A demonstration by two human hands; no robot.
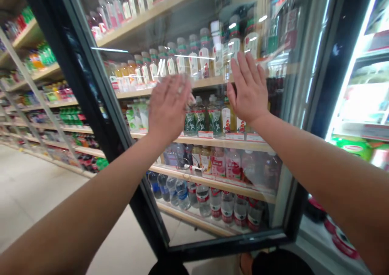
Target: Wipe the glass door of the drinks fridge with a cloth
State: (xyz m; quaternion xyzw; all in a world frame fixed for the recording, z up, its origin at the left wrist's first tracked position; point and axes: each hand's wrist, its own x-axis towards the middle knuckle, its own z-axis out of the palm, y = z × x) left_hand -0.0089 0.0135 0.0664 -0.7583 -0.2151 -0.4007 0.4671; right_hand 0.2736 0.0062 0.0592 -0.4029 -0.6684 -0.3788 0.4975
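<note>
Both arms reach forward with elbows spread, bare palms facing a glass door (pixel 202 31). The right hand (pixel 251 86) appears flat on the pane, empty, fingers nearly straight and slightly parted, pointing up, thumb held away. The left hand (pixel 168 108), a little lower, is blurred; a pale scrap (pixel 192 99) shows at its edge, but whether the fingers grip it cannot be told. The door lies just beyond both hands, smooth, clear and streaked with reflections, its straight black frame (pixel 227 243) running below them. Seen through the glass, between and below the hands, rounded dark-green bottles (pixel 214 114) stand on a pale, wood-look shelf (pixel 209 141); farther down are clear, red-labelled bottles (pixel 227 206).
</note>
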